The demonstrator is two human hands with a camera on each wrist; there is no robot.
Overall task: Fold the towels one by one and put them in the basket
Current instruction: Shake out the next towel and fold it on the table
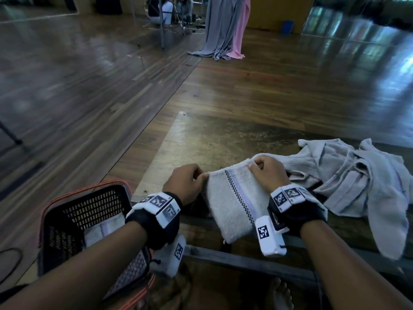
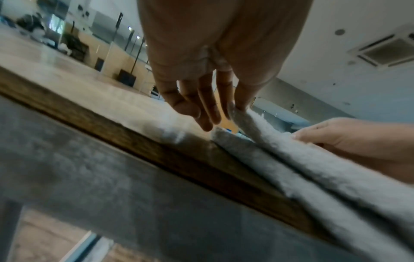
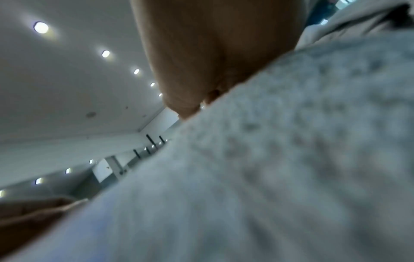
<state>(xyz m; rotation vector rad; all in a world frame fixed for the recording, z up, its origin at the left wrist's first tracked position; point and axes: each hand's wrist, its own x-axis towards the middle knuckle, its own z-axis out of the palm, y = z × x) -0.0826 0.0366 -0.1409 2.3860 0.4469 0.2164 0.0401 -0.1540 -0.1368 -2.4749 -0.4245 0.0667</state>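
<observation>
I see my left hand [image 1: 186, 183] and right hand [image 1: 269, 173] each pinching a far corner of the folded towel [image 1: 234, 202], whose long axis runs toward frame bottom, with the basket [image 1: 67, 220] at lower left, nearer my left.

Grey towel [image 1: 232, 204], black-checkered lilac stripe

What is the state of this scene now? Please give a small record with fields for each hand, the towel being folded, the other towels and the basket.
left hand: pinches the left top corner of the folded towel
right hand: grips the right top corner
folded towel: white, checkered stripe, hangs over the table edge
unfolded towels: crumpled heap on the table, at the right
basket: black mesh, orange rim, at the left; one folded towel inside
</observation>
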